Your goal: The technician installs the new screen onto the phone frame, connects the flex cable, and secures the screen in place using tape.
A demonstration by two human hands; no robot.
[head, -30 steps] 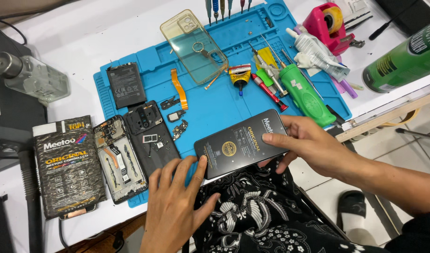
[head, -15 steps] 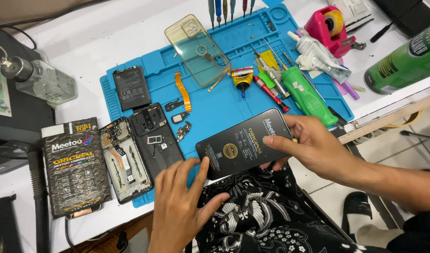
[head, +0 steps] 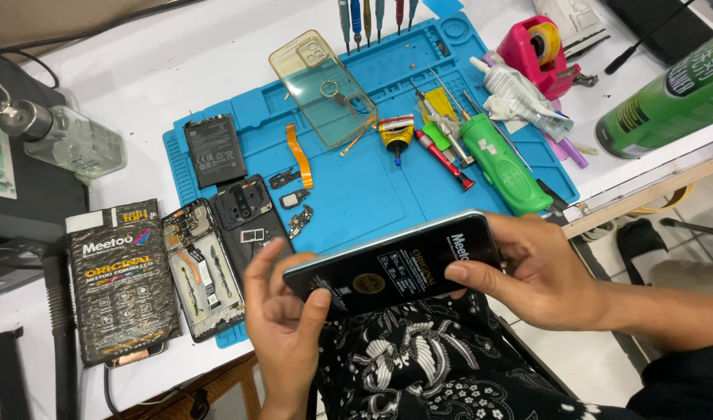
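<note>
1. Both hands are up off the bench, and between them sits a black phone display panel (head: 395, 264), lifted clear of the blue repair mat (head: 372, 194) and tilted, its dark face with the gold round sticker turned to the camera.
2. The left hand (head: 283, 319) takes the panel's near end: the thumb presses on the front face, the other fingers curl behind the edge, close together.
3. The right hand (head: 535, 272) clamps the far end, thumb laid along the lower edge, fingers wrapped over the top edge and bunched.
4. The panel hangs over the mat's front edge and the person's black-and-white patterned clothing (head: 419, 365).
5. Just left of the left hand, an opened phone frame (head: 201, 272) lies with its insides showing, and a black rear housing (head: 251, 218) lies beside it.
6. Further left rests a black boxed spare part (head: 123, 284); a black battery (head: 214, 150) sits higher up on the mat.
7. Up the mat: a clear phone case (head: 325, 85), an orange flex cable (head: 300, 155), a red screwdriver (head: 446, 159) and a green tool (head: 504, 163).
8. A pink tape dispenser (head: 539, 47) and a green spray can (head: 667, 101) stand off to the right.
</note>
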